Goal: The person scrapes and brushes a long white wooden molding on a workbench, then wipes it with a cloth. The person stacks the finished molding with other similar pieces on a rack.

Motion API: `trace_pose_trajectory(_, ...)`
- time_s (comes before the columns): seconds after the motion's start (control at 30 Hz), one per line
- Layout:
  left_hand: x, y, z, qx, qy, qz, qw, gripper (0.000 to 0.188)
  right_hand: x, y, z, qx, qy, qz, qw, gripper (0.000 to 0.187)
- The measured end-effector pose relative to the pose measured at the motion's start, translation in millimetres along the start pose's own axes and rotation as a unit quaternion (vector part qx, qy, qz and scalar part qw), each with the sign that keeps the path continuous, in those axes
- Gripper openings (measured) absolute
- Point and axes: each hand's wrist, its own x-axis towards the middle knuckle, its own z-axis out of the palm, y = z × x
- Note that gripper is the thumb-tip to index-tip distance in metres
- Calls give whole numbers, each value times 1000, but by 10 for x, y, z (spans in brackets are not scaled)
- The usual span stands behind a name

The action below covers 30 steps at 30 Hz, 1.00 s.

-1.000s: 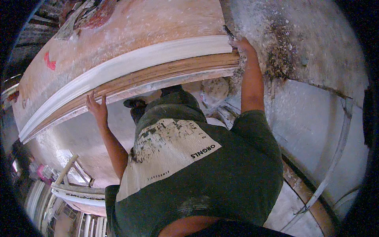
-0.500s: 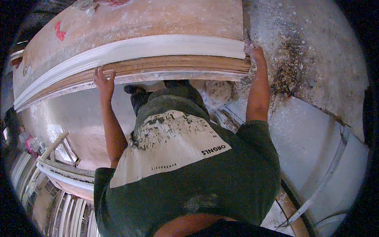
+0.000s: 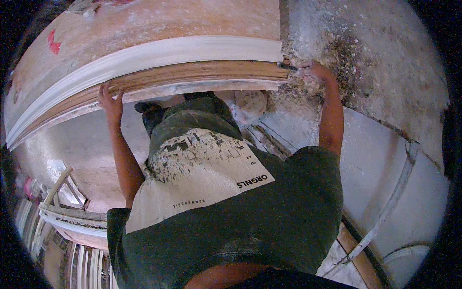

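Note:
A long white moulding strip [image 3: 202,49] lies along the bench, against a brown, ridged mould [image 3: 202,71]. My left hand [image 3: 111,102] has its fingers apart on the near edge of the brown mould, toward its left part. Off the right end of the mould, my right hand [image 3: 315,71] is closed on a thin dark tool [image 3: 288,66]. The tool points left, with its tip at the ends of the mould and the white strip. Whether it is a blade or a scraper cannot be made out.
The pinkish bench top [image 3: 183,21] extends beyond the strip, with a red patch [image 3: 54,42] on it. A round, crusted bucket [image 3: 250,103] stands below the bench's right part. A wooden frame [image 3: 57,185] and several white strips [image 3: 86,265] are at lower left. Grey panels [image 3: 380,159] lie at right.
My right hand has moved right and slightly down, off the white strip's end, and the dark tool now shows clearly. The whole view has shifted; my left hand still rests on the mould's edge.

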Motion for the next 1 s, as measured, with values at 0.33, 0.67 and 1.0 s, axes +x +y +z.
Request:
trace_pose_trajectory(0.33, 195, 99, -72, -9, 53, 71, 996, 62, 469, -594, 139, -13, 0, -180, 984, 33)
trace_pose_trajectory(0.67, 155, 141, -38, 56, 48, -15, 997, 70, 763, -2140, 980, -49, 1, -308, 950, 36)
trace_pose_trajectory(1.0, 255, 254, -186, 27, -5, -45, 999, 66, 522, -2530, 829, 49, 74, -374, 923, 36)
